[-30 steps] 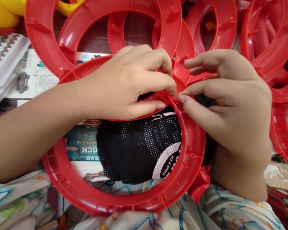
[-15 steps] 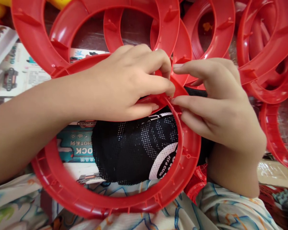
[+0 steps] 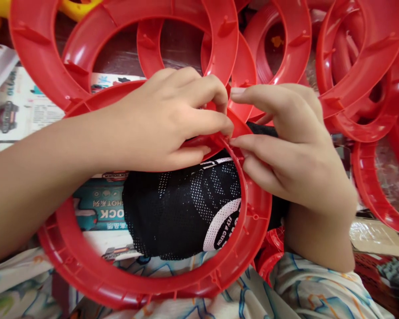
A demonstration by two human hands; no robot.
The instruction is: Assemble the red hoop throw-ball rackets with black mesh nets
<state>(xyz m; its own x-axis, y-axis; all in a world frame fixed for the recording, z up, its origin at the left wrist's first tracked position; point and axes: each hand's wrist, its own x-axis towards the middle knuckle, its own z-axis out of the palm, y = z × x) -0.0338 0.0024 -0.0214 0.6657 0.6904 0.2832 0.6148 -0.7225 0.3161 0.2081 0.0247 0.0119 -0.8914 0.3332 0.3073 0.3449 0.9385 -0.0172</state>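
Observation:
A red plastic ring (image 3: pixel 257 204) lies tilted in front of me, its ribbed side up. My left hand (image 3: pixel 189 113) reaches over its far edge, with curled fingers gripping the rim. My right hand (image 3: pixel 292 150) meets it from the right, thumb and lower fingers closed on the same rim and the index finger stretched out above. The fingertips of both hands nearly touch. Through the ring's opening shows black mesh cloth (image 3: pixel 176 208) with white printing, which also pokes out beyond the ring on the right. Whatever is between the fingertips is too small to make out.
Several more red rings (image 3: pixel 224 40) overlap beyond my hands and to the right. Printed cardboard boxes (image 3: pixel 108 208) lie under the ring and at the left. Yellow plastic parts (image 3: pixel 78 9) are at the far left. A brown flat piece (image 3: pixel 379 237) lies at the right.
The whole view has shifted slightly, so everything sits a little further left and lower. Both hands keep nearly the same hold on the ring.

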